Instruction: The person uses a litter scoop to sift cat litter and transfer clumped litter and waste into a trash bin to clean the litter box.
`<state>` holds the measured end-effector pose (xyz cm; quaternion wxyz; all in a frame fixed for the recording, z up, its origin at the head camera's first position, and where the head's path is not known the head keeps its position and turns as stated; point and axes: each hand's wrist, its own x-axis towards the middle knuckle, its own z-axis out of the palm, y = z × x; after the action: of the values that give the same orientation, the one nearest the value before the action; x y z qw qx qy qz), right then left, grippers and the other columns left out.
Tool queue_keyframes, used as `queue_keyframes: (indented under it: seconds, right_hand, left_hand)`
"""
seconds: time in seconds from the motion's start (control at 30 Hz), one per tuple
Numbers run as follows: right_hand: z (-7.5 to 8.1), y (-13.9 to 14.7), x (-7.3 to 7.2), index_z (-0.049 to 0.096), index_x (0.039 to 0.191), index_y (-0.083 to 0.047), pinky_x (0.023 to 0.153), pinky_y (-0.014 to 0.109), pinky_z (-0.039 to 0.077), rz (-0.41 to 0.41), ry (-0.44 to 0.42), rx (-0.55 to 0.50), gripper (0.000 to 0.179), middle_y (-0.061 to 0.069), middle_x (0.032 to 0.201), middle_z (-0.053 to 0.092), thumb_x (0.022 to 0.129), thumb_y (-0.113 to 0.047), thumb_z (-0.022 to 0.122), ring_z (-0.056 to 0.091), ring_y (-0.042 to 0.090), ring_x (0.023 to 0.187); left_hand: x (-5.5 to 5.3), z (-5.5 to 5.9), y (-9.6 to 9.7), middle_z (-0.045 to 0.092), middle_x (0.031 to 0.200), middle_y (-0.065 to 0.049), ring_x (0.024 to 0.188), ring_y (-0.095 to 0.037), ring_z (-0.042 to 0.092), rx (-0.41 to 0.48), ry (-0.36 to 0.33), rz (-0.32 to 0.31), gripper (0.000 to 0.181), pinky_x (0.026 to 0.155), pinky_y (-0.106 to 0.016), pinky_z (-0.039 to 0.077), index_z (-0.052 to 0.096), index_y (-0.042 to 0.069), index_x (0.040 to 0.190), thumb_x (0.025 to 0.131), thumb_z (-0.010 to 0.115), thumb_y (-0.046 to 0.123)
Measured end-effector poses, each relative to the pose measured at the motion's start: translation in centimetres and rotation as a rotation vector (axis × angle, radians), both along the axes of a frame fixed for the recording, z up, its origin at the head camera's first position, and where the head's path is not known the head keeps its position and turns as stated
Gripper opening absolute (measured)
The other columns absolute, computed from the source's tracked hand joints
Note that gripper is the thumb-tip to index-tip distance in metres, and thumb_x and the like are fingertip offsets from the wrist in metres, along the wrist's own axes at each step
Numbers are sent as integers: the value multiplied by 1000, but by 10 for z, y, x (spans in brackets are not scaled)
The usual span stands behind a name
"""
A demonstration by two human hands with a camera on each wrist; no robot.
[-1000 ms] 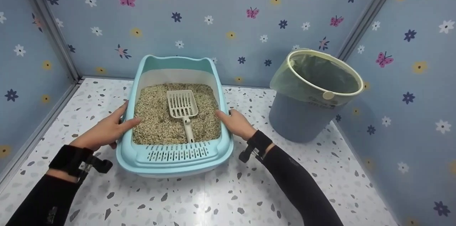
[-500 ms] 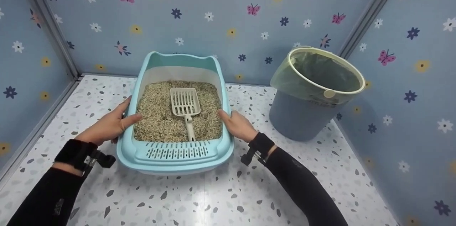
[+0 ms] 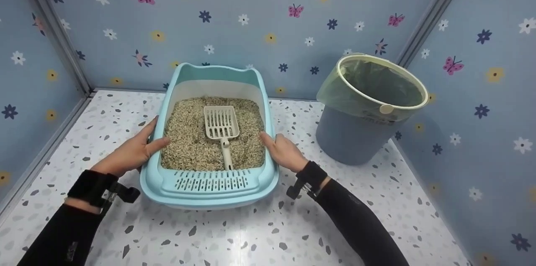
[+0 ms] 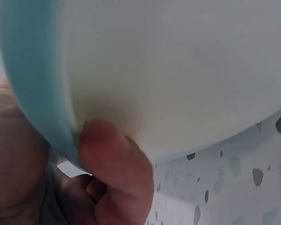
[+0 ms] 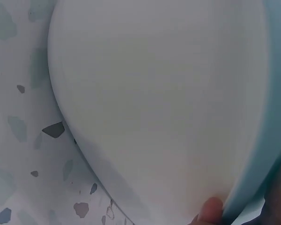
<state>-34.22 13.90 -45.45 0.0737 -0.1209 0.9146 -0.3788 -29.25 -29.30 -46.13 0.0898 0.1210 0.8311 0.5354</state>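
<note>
A light-blue-rimmed cat litter box [image 3: 209, 202] stands on the speckled surface, its high back toward the wall. Tan pellet litter [image 3: 184, 148] fills its bottom, and a cream slotted litter scoop [image 3: 226, 155] lies on top, handle toward me. My left hand [image 3: 127, 153] grips the left rim, thumb over the inside edge. From below, in the left wrist view, fingers [image 4: 117, 159] curl under the rim against the white wall. Opposite, my right hand [image 3: 288, 155] holds the right rim with its thumb on top; one fingertip [image 5: 210, 210] shows beneath it in the right wrist view.
To the right stands a blue-grey trash bin [image 3: 351, 140] with a cream ring and a pale green liner [image 3: 335, 92]. Flower-and-butterfly walls [image 3: 268, 65] enclose the speckled white surface [image 3: 217, 241] at the back and both sides.
The litter box has shifted slightly to the right, with both hands on its rim moving along. The scoop has travelled with it. The bin stays where it was.
</note>
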Motion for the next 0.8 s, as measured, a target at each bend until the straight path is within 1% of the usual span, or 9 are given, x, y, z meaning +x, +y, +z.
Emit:
queue_keyframes:
  seconds: [0.1,0.17,0.27,0.33,0.4,0.5,0.6,0.7,0.8]
  right_hand:
    - [0,3,0,62,99,-9,53,30,52,6,-9,-34,57,2,77,58,116,-61,45,59,16,59]
    - [-1,5,1,63,103,-7,53,31,55,13,-21,-55,58,3,78,60,117,-61,45,61,16,59]
    - [-2,9,3,63,105,-7,52,33,57,19,-27,-71,57,3,78,61,117,-59,45,62,15,57]
    - [-3,10,4,63,105,-7,54,39,60,28,-20,-78,55,2,77,61,117,-58,46,62,15,56]
    - [-3,11,4,63,105,-6,57,47,63,37,-12,-89,55,2,76,61,117,-58,46,62,16,55]
    - [-5,10,4,65,107,-4,61,56,65,53,-11,-106,57,3,76,64,117,-57,46,64,17,55]
    - [-6,9,4,65,111,-1,59,52,64,48,-9,-119,60,6,78,66,117,-58,47,66,18,56]
    - [-8,9,5,63,121,2,57,45,64,19,-8,-126,64,10,85,68,116,-60,48,68,21,60]
    - [-9,9,6,59,133,9,59,40,63,-15,-9,-117,77,14,93,68,114,-65,48,69,24,67]
  left_hand:
    - [1,1,2,20,172,-44,103,-48,76,26,-20,12,92,75,-46,69,-12,40,178,118,58,42]
    - [2,0,3,21,171,-45,97,-45,78,35,-32,18,93,72,-48,69,-13,39,178,118,58,42]
    - [5,-2,6,36,162,-46,88,-39,79,21,-58,36,94,72,-47,68,-13,38,178,117,58,44]
    - [6,-4,7,48,152,-45,86,-36,79,8,-69,53,93,73,-45,68,-13,37,178,117,58,46]
    - [8,-6,8,58,139,-42,84,-35,79,13,-82,73,92,73,-45,68,-11,41,178,117,58,46]
    - [11,-10,7,64,131,-39,87,-38,79,54,-91,95,90,71,-48,68,-6,46,177,116,59,47]
    - [13,-15,6,67,126,-37,89,-39,80,86,-83,122,88,70,-50,69,0,50,177,115,62,50]
    - [12,-19,6,70,120,-34,85,-37,80,100,-71,153,88,68,-50,68,5,51,177,113,65,52]
    - [11,-22,7,71,119,-34,85,-36,81,113,-72,168,89,66,-49,68,7,49,178,112,66,53]
